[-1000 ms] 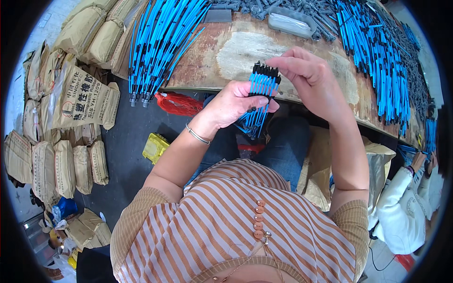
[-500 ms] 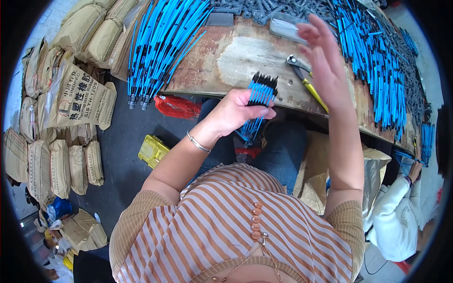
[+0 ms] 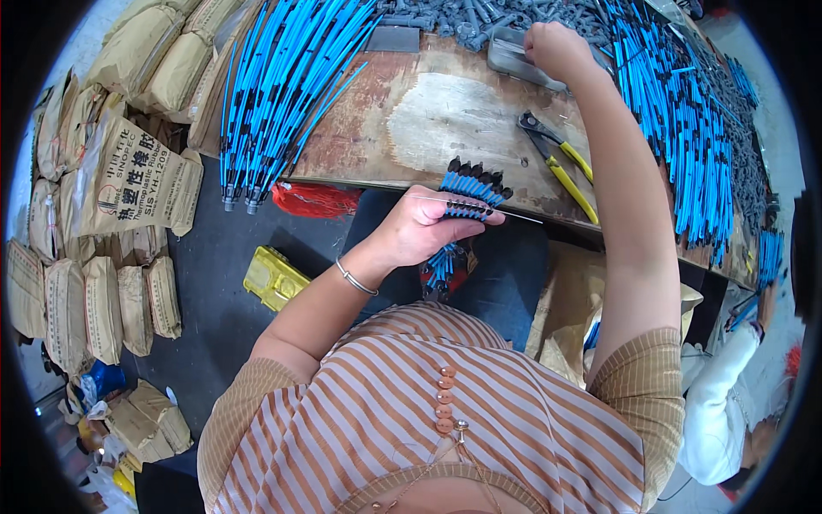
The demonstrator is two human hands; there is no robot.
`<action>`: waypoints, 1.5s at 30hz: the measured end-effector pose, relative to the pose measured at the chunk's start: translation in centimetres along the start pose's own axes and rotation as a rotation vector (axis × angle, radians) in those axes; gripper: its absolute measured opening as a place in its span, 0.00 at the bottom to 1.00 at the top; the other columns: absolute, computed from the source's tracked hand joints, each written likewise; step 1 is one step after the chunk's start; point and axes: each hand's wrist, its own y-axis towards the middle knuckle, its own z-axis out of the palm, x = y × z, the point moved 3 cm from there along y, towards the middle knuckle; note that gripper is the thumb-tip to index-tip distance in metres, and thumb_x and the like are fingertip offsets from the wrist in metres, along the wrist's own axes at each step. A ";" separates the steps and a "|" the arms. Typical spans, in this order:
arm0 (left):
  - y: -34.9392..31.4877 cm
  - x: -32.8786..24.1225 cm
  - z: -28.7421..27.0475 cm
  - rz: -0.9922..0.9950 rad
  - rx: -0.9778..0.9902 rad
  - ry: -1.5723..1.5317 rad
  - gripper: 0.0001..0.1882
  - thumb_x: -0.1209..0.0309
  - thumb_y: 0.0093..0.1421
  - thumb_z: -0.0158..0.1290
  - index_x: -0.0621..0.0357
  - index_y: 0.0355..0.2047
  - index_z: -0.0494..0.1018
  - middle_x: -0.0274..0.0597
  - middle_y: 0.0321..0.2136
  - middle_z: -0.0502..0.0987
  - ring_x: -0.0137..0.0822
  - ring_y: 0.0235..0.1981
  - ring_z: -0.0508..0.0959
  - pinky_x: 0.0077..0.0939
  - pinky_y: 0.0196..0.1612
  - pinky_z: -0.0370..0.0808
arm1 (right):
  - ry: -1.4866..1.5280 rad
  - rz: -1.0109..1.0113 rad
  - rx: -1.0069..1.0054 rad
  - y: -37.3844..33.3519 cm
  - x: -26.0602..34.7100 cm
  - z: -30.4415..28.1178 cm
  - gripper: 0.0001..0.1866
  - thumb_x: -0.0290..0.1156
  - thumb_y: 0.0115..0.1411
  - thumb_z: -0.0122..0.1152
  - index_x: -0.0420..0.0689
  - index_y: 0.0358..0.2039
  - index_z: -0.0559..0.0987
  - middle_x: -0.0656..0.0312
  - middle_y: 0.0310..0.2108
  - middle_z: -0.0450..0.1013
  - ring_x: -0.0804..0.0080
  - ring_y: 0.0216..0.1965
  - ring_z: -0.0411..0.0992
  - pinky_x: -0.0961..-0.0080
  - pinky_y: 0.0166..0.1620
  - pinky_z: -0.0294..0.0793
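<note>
My left hand [image 3: 419, 227] is closed around a bundle of thin blue tubes with black ends [image 3: 473, 185], held over my lap at the table's front edge. The black ends point up and away from me; the blue lengths hang below my fingers. A thin straight metal wire [image 3: 524, 218] lies across the bundle and sticks out on the right. My right hand [image 3: 558, 53] reaches to the back of the table, over a shallow clear plastic box [image 3: 512, 53]. Its fingers are curled in at the box's rim, and what they pinch is hidden.
Pliers with yellow handles [image 3: 561, 167] lie on the worn wooden table [image 3: 351, 141]. Blue tubes pile up at left [image 3: 287, 94] and right [image 3: 685, 154]; grey plastic parts [image 3: 479, 19] heap at the back. Brown paper sacks [image 3: 137, 184] stack left. A co-worker's white sleeve [image 3: 719, 385] shows at right.
My right hand has gone from raised and open above the table to the plastic box, fingers now curled. The bundle has tilted in my left hand, and the wire across it now shows.
</note>
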 end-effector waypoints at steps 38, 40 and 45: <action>-0.2 -0.9 0.8 0.065 -0.058 -0.009 0.10 0.80 0.54 0.51 0.62 0.38 0.75 0.39 0.36 0.78 0.29 0.40 0.75 0.24 0.46 0.70 | 0.694 -0.017 -0.552 -22.0 9.5 -10.4 0.09 0.16 0.47 0.60 0.40 0.31 0.78 0.62 0.29 0.67 0.74 0.27 0.67 0.82 0.28 0.67; -0.2 -1.2 0.8 0.037 -0.076 0.014 0.08 0.83 0.52 0.51 0.66 0.34 0.74 0.44 0.34 0.77 0.36 0.40 0.76 0.29 0.46 0.71 | 0.695 -0.016 -0.563 -22.0 9.5 -10.4 0.09 0.16 0.47 0.60 0.40 0.31 0.78 0.62 0.29 0.67 0.74 0.26 0.67 0.82 0.28 0.67; -0.2 -1.1 0.7 0.069 -0.041 0.051 0.11 0.78 0.55 0.52 0.60 0.40 0.75 0.37 0.36 0.78 0.26 0.40 0.75 0.21 0.45 0.70 | 0.675 -0.023 -0.557 -21.9 9.7 -10.4 0.09 0.16 0.47 0.59 0.40 0.31 0.78 0.61 0.28 0.67 0.73 0.26 0.67 0.82 0.28 0.67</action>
